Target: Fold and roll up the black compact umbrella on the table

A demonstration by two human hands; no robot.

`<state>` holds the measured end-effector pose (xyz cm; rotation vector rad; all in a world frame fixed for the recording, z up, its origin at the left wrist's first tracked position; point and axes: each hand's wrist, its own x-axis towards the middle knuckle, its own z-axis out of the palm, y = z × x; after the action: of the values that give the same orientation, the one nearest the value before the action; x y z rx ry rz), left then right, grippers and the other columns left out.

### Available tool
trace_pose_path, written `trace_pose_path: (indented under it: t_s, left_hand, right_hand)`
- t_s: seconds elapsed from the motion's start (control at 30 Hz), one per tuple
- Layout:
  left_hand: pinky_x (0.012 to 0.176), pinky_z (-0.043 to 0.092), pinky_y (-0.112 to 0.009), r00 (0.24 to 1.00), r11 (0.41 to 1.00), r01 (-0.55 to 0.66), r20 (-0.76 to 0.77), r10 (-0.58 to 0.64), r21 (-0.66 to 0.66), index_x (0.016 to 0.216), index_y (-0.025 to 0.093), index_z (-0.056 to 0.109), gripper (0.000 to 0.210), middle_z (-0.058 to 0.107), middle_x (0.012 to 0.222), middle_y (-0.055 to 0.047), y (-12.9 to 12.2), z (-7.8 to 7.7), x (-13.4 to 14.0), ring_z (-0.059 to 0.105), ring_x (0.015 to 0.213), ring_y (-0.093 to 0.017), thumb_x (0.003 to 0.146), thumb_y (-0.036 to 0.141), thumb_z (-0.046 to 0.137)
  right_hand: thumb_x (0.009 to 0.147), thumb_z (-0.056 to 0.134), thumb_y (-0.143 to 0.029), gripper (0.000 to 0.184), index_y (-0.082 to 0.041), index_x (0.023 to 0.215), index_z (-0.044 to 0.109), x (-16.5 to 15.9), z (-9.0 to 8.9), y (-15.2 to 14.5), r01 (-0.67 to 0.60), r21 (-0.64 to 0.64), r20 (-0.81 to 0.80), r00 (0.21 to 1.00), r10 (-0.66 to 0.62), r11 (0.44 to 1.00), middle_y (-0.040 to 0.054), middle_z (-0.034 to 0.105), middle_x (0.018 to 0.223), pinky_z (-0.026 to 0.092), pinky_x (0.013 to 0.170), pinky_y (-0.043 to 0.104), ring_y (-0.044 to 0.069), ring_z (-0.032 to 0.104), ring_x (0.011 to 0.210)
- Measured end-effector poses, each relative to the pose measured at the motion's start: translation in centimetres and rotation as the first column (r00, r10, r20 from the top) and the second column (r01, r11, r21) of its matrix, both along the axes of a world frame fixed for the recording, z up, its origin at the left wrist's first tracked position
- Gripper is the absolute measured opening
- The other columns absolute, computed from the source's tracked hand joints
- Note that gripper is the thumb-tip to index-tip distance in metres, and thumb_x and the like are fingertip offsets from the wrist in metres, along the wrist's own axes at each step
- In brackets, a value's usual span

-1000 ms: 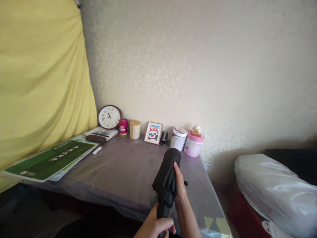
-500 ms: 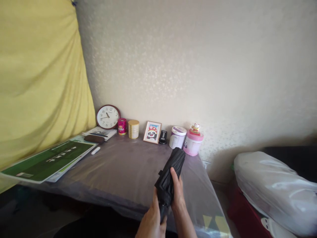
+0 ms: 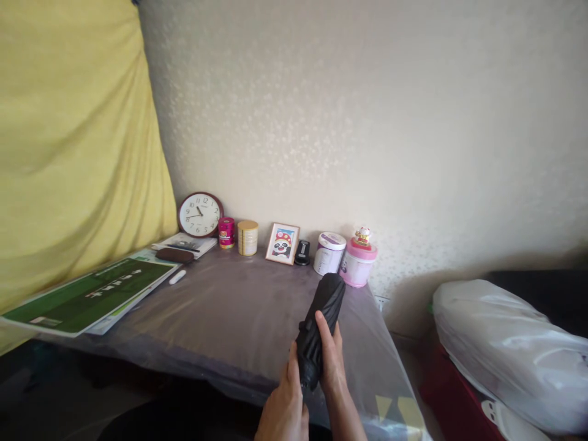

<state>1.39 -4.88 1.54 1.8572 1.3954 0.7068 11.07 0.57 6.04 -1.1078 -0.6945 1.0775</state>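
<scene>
**Two hands hold a folded black umbrella (image 3: pixel 313 335)**

The left hand (image 3: pixel 285 395) is wrapped around the low end of the umbrella, so most of the handle is hidden. The right hand (image 3: pixel 334 361) is pressed on its right side, thumb and fingers gripping the folds. The umbrella is over the near right part of the table (image 3: pixel 229 318), tilted, with its top pointing away to the back.

The clock (image 3: pixel 201 214) has big numbers, like 12, 1 and 2. The word under the 12 is too small to read. The pink tin (image 3: pixel 226 233) has tiny letters that I can't read. The green sheet (image 3: pixel 105 293) has white writing, but it is too blurry.

Next to the pink tin is a tub with a yellow lid (image 3: pixel 248 237). Then comes a picture frame (image 3: pixel 282 244) with a panda in a red hat, and a small black thing (image 3: pixel 302 252). The white and purple tub (image 3: pixel 329 253) and the pink tub (image 3: pixel 358 269) stand just past the umbrella's top. A little cat figure (image 3: pixel 362 236) sits on the pink tub. On the left are a brown case (image 3: pixel 174 255) and a yellow cloth (image 3: pixel 78 153). A big white bag (image 3: pixel 505 337) is on the right, off the table.
</scene>
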Motion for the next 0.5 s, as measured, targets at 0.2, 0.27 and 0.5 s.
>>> trace_pose_path:
  t_s: [0.2, 0.27, 0.5]
  left_hand:
    - [0.078, 0.048, -0.03, 0.959, 0.988, 0.122, 0.269, -0.092, -0.098, 0.14, 0.023, -0.003, 0.089, 0.056, 0.116, -0.012, -0.2, 2.5, -0.9, 0.063, 0.09, -0.02, 0.069, 0.007, 0.047]
    - [0.058, 0.05, -0.028, 0.886, 0.928, 0.266, 0.446, -0.129, -0.26, 0.138, 0.023, -0.014, 0.088, 0.063, 0.083, -0.003, -0.1, 2.9, -1.1, 0.062, 0.061, -0.015, 0.074, 0.015, 0.046]
    - [0.086, 0.045, -0.034, 0.989, 0.997, 0.076, 0.126, -0.08, 0.032, 0.14, 0.026, -0.006, 0.09, 0.029, 0.141, -0.016, -0.3, 0.8, -0.5, 0.057, 0.103, -0.024, 0.068, 0.005, 0.043]
  right_hand:
    - [0.06, 0.069, -0.056, 0.057, -0.014, 0.098, 0.062, 0.1, 0.2, -0.3, -0.006, -0.062, -0.083, 0.997, 0.001, 0.998, 0.0003, 0.064, 0.065, 0.048, 0.052, 0.026, 0.016, 0.059, 0.055]
    - [0.06, 0.067, -0.059, 0.058, -0.012, 0.093, 0.063, 0.3, 0.2, -0.3, -0.05, -0.077, -0.092, 0.995, 0.043, 0.996, 0.002, 0.064, 0.062, 0.048, 0.051, 0.028, 0.017, 0.059, 0.054]
    - [0.062, 0.068, -0.053, 0.053, -0.016, 0.1, 0.061, 0.6, -0.5, 0.0, 0.028, -0.031, 0.075, 0.997, -0.026, 0.999, 0.0007, 0.066, 0.074, 0.049, 0.062, 0.027, 0.018, 0.061, 0.069]
